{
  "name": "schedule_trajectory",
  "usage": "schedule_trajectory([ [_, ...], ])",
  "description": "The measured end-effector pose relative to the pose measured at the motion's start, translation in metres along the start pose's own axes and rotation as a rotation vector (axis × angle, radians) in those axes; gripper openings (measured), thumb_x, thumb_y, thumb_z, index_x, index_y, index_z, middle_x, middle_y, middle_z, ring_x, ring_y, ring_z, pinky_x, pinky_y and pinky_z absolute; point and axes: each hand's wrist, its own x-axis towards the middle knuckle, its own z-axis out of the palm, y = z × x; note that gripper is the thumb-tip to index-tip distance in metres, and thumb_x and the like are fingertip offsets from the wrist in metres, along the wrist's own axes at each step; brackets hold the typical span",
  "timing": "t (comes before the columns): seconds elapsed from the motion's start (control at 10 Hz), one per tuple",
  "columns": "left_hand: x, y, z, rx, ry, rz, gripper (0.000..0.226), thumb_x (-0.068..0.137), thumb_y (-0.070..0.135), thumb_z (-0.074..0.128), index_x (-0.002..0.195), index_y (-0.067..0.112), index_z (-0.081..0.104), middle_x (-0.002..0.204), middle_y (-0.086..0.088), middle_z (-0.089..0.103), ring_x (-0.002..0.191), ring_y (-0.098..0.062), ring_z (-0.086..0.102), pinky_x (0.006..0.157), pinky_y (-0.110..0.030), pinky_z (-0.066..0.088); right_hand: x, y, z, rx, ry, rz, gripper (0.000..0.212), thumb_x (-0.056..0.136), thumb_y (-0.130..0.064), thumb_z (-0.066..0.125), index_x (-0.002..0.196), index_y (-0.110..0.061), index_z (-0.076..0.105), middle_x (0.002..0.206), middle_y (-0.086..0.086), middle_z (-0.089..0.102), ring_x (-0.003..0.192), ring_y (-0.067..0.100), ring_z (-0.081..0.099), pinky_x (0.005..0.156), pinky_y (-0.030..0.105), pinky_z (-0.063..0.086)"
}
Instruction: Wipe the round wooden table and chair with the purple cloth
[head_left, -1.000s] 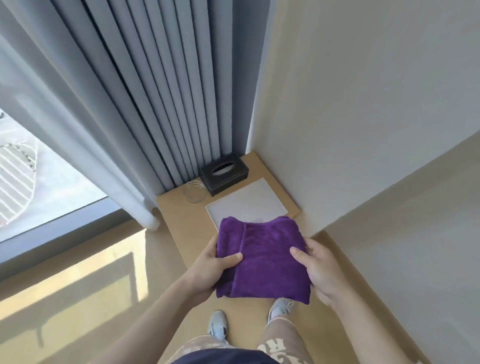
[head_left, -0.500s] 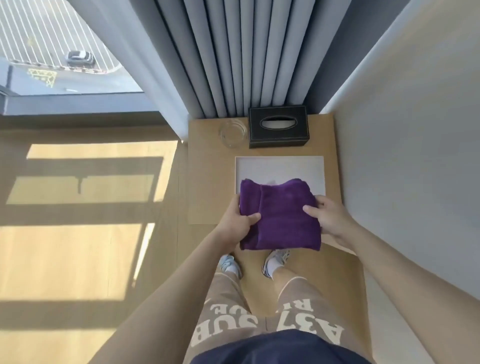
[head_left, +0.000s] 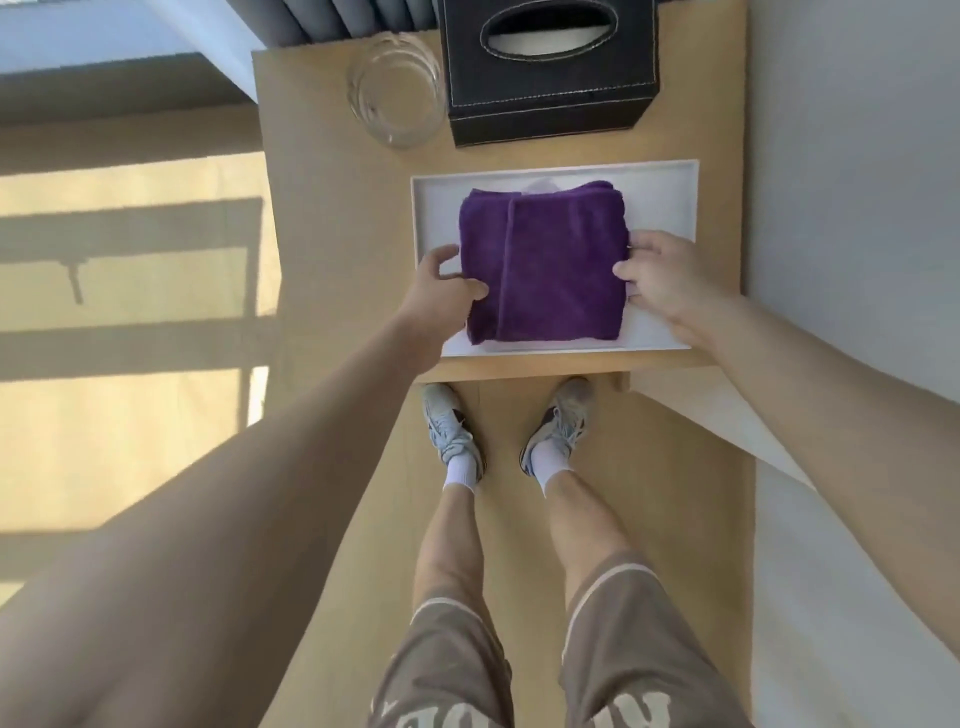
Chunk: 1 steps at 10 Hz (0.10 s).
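Gripping the folded purple cloth (head_left: 543, 260) at mid-frame, we pinch its left edge with our left hand (head_left: 441, 293) and its right edge with our right hand (head_left: 660, 280), over the white tray (head_left: 670, 208).

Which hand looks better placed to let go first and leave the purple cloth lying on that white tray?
Probably the left hand: only its thumb lies on the purple cloth, fingers spread loosely at the edge. The right hand curls closer round the other edge. The cloth appears to rest on the white tray.
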Motion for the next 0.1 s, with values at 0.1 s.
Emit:
schedule_trajectory([
  [0.1,-0.0231,-0.0027,-0.0126,-0.074,0.091,-0.096,0.038,0.1,0.001,0.05,0.135,0.015,0.054,0.122,-0.011,0.067,0.105,-0.022,0.069,0.081,-0.037,0.059,-0.0217,0.0031,-0.0115,-0.079,0.051,0.011,0.034,0.094,-0.006,0.057,0.125,-0.017,0.064,0.118,-0.002,0.064,0.117,0.022,0.062,0.104,0.044,0.052],
])
